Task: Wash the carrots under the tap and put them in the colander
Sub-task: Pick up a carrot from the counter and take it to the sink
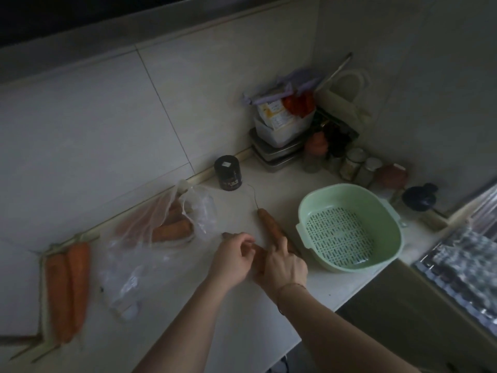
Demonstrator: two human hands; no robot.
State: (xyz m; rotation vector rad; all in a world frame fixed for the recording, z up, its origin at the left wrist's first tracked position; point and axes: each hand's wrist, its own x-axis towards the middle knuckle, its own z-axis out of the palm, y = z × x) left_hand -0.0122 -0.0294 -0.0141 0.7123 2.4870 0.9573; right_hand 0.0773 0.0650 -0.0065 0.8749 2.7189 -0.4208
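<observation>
No text can be read anywhere. The dark jar [228,172] at the centre of the frame bears a pale square sticker on its lid and a band of print on its side, perhaps lettering, too dim to make out. The packet [274,114] in the upper right shows printing, blurred beyond reading.

dim counter, right hand [283,265] gripping carrot [270,224] beside green colander [349,230], left hand [232,261] touching its thick end, more carrots in plastic bag [161,232], two loose carrots [68,289] far left, black jar [228,172] by wall
</observation>
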